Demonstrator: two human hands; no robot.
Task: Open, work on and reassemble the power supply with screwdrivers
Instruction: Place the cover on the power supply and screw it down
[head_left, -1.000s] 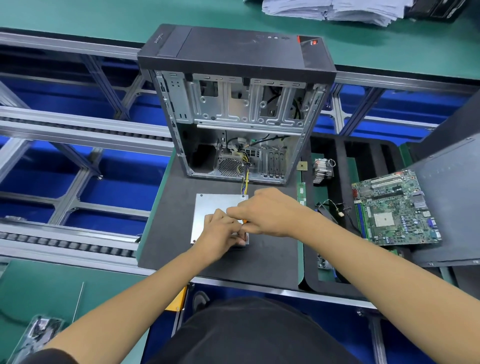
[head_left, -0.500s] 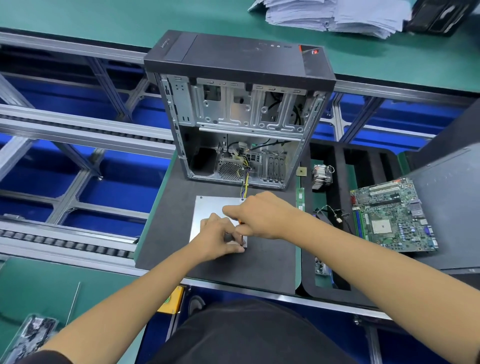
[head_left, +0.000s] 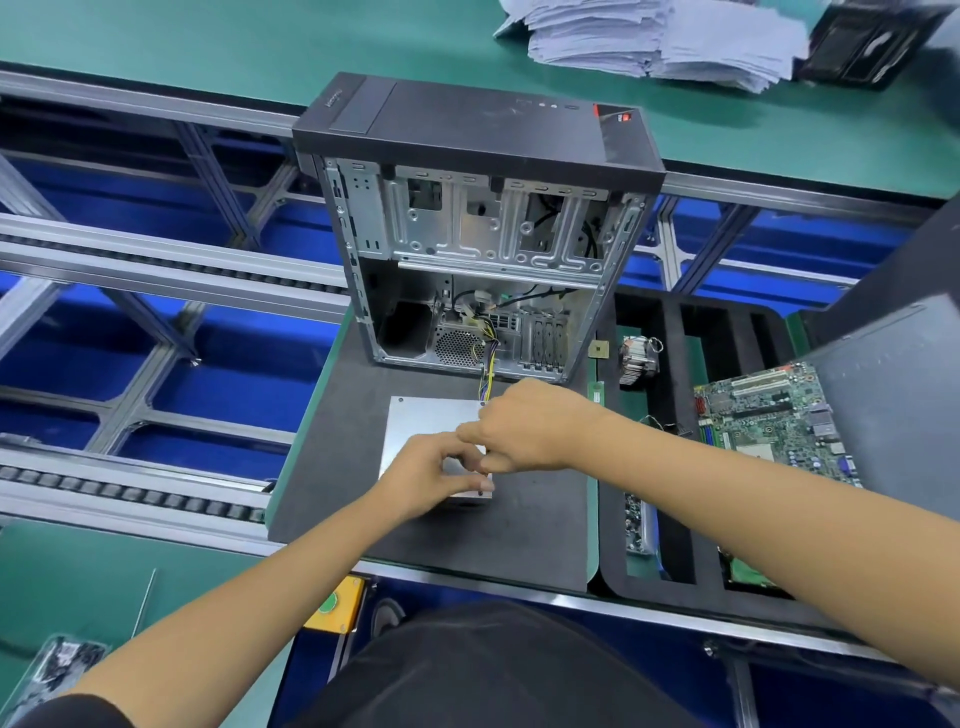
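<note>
Power supply, a flat-topped box of dull silver sheet metal (head_left: 428, 423), lies out of the case on the dark grey foam-like mat surface (head_left: 535, 525), just in front of the open black-and-bare-steel tower computer case (head_left: 483, 234); its bundle of yellow, black and purple wires (head_left: 488, 353) runs back into the case. So removal from the case looks done, and the lid looks closed, small screw heads visible at the two far corners; whether this is the opening or the reassembly stage cannot be told. Both hands meet at the near right corner of the box. Left hand (head_left: 434, 475) has fingers curled, thumb and fingertips pinched close at the box edge, maybe on a screw or a tool tip, too small to tell. Right hand (head_left: 530, 428) is curled in a loose fist above it; a screwdriver would fit there but none shows, so what it holds cannot be told. Judgement: one corner screw in work, others left. Textures: matte mat, stamped ribbed steel inside case, perforated round fan grille. To the right, black moulded tray with slots (head_left: 675, 322) holds a finned metal heatsink (head_left: 638, 358); green circuit board (head_left: 769, 410) lies beside it. White paper stack (head_left: 660, 41) sits on the far green bench.
</note>
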